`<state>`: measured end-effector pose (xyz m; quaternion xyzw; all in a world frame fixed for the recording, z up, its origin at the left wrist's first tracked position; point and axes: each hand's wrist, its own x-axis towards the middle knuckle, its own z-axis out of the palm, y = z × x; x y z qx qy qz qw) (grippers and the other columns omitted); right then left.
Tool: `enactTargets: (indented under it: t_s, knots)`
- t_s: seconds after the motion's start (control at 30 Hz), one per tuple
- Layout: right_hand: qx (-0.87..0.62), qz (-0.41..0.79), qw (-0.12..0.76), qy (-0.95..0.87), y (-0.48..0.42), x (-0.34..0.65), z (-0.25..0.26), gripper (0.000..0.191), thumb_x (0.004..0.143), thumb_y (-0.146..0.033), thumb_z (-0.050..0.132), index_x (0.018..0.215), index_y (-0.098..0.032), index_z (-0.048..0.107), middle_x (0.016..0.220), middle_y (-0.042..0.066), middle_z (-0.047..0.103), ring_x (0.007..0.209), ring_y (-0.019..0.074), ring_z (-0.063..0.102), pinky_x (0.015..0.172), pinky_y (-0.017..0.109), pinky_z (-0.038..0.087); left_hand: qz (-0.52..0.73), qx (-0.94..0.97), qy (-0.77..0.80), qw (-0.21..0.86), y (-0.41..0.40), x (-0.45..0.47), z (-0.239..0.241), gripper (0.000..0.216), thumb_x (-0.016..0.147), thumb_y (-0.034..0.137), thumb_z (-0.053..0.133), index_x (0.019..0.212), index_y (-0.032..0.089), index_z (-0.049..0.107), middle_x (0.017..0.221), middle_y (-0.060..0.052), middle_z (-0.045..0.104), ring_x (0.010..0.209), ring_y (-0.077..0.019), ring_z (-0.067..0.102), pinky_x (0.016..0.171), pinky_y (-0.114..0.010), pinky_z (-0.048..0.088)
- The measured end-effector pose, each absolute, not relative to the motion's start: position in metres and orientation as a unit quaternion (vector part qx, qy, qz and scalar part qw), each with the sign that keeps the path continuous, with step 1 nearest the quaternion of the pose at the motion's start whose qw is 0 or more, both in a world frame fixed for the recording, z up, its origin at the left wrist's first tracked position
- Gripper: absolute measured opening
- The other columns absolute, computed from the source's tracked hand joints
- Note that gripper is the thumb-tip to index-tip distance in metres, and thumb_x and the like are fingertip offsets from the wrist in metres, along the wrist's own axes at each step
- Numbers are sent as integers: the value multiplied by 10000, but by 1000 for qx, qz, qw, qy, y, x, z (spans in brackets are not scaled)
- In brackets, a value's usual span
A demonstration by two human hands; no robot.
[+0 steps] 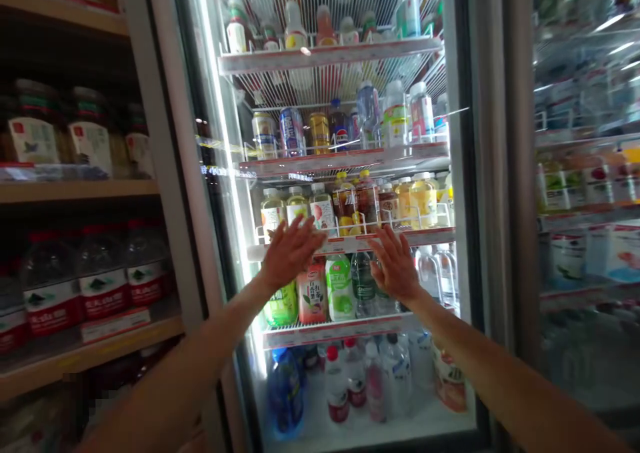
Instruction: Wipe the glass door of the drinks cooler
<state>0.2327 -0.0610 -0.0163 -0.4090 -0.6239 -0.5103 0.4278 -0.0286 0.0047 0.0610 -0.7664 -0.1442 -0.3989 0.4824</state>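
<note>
Both my hands lie flat against the glass door of a lit drinks fridge. My left hand is open, fingers stretched out, over the shelf edge below a pink-labelled bottle. My right hand is open too, fingers spread, in front of a clear water bottle and beside a green-labelled bottle. Neither hand holds anything. Behind the glass, wire shelves carry rows of bottles and cans.
Wooden shelves at the left hold large jars and red-labelled water bottles. A second fridge door stands at the right with reflections on its glass. Big bottles sit on the fridge's bottom level.
</note>
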Motion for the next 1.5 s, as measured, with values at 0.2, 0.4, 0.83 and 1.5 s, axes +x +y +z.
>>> enactTargets:
  t_s: [0.2, 0.4, 0.83, 1.5]
  knots:
    - [-408, -522, 421, -619, -62, 232, -16, 509, 844, -222, 433, 1342, -191, 331, 1477, 105, 268, 1388, 258, 149, 1094, 501, 205, -520, -693, -245, 435, 5, -28, 70, 498, 866, 239, 426, 1360, 233, 358, 1474, -85, 285, 1389, -268, 125, 1084, -488, 204]
    - [-411, -516, 423, -621, -60, 233, -17, 476, 833, -214, 446, 1304, -177, 384, 1467, 113, 289, 1386, 263, 158, 1093, 504, 204, -486, -717, -206, 454, 7, -42, 70, 457, 873, 227, 431, 1328, 258, 405, 1453, -55, 334, 1376, -253, 191, 1084, -482, 210]
    - [-417, -513, 426, -618, -61, 231, -16, 457, 835, -219, 426, 1289, -175, 399, 1447, 122, 328, 1385, 248, 164, 1090, 497, 212, -527, -674, -197, 479, 3, -66, 55, 564, 854, 166, 446, 1392, 217, 284, 1482, -102, 256, 1397, -246, 81, 1098, -465, 196]
    - [-414, -504, 416, -633, -66, 232, -13, 421, 840, -182, 405, 1256, -149, 453, 1417, 135, 377, 1397, 222, 114, 1102, 480, 193, -356, -769, -67, 527, -3, -37, 38, 590, 833, 167, 483, 1384, 267, 295, 1459, -43, 318, 1393, -203, 117, 1108, -400, 222]
